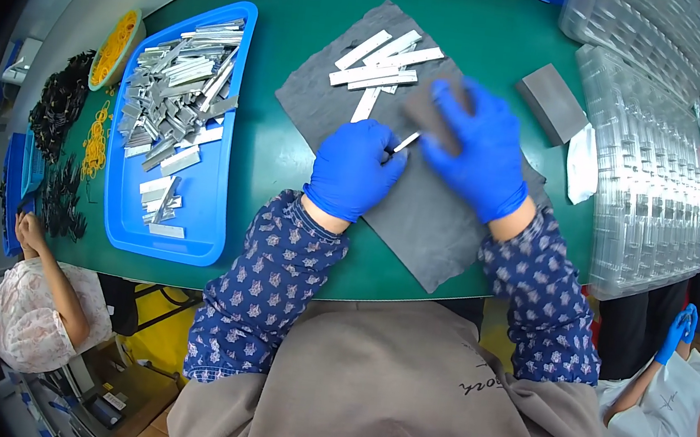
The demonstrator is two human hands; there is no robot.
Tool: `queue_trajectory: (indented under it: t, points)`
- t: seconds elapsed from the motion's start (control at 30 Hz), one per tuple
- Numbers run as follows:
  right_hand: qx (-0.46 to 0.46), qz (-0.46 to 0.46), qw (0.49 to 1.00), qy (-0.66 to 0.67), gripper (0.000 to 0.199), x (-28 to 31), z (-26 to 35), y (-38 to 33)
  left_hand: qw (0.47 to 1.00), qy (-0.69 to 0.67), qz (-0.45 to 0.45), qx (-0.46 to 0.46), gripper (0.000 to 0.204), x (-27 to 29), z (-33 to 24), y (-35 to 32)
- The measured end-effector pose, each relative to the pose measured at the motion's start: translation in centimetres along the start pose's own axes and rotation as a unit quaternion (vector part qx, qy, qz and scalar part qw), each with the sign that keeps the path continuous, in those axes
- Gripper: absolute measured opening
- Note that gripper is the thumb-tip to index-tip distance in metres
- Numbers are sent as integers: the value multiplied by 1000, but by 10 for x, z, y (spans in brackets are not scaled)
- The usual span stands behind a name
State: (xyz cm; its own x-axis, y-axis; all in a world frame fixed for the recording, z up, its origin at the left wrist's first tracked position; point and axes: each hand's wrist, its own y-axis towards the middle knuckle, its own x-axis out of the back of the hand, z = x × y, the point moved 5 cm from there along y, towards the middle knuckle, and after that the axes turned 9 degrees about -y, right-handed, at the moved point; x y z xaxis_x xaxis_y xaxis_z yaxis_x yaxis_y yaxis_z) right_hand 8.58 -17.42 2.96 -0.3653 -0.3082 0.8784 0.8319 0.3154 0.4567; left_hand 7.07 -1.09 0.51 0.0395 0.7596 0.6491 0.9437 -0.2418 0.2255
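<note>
My left hand (354, 169), in a blue glove, is closed on a small metal strip (407, 143) whose bright end sticks out past the thumb. My right hand (482, 152), also gloved, grips a brownish-grey block (435, 111), slightly smeared by motion, just above that end. I cannot tell whether the block touches the strip. Both hands are over a dark grey cloth (417, 240). Beyond them, several flat silvery metal strips (376, 73) lie in a loose, crossed pile on the cloth.
A blue tray (117, 229) of metal pieces stands left, near a bowl of yellow bands (116, 48) and black parts (58, 108). To the right are another grey block (552, 104), a white packet (582, 164) and clear plastic trays (647, 185). People sit at both sides.
</note>
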Motion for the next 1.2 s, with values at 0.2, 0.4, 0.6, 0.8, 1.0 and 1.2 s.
queue_trajectory:
  t: [0.2,0.4,0.6,0.8,1.0,1.2]
  points:
    - [-103,-23,994,-31,58,3,-56,-4,988,111,13,-105,22,7,-22,-13]
    - [-83,6,997,3,57,10,-53,-6,998,18,29,-53,28,6,-10,-18]
    - [-48,48,998,-15,56,33,-10,-18,998,-1,17,-56,24,3,-3,-16]
    - [-37,90,991,-88,56,27,7,-20,997,-15,-10,-79,24,4,-3,-15]
    - [34,76,994,-74,56,23,21,-25,996,-22,-14,-89,21,1,-3,-15]
    - [3,46,996,-82,61,3,24,-35,994,-9,-20,-103,20,-1,0,-15]
